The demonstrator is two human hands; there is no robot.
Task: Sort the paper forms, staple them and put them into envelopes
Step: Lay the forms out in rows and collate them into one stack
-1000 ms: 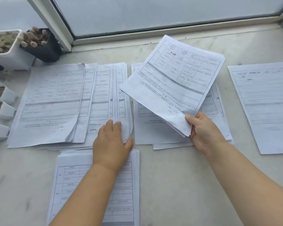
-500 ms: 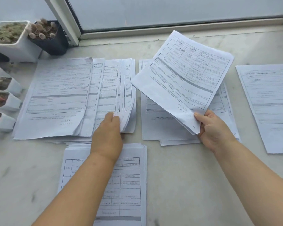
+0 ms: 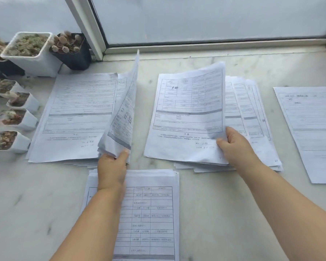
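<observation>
Left hand [image 3: 112, 167] pinched on the lower edge of a few sheets [image 3: 123, 113], lifted and curled upright off the right side of the left pile [image 3: 73, 117]. Right hand [image 3: 233, 146] clamped on the lower right corner of a form [image 3: 188, 113], thumb on top, fingers under; form nearly flat, its far edge slightly raised, lying over the middle pile [image 3: 252, 125]. Middle pile fanned out to the right, several sheet edges showing beyond the held form. Left pile flat, top sheet printed with lines and a signature near the bottom. Under the left forearm, a near stack [image 3: 154, 213] of gridded forms, squared up, just below the left pile and apart from the middle one. Far right, a single sheet [image 3: 312, 129] lying alone, tilted, well apart from the middle pile. All on a pale marble sill [image 3: 224, 213] below a window frame [image 3: 205, 47]. Along the left edge, small white pots [image 3: 17, 121] of succulents in a row; behind them a larger white pot [image 3: 32, 55] and a black pot [image 3: 72, 53], just beside the left pile's far corner.
</observation>
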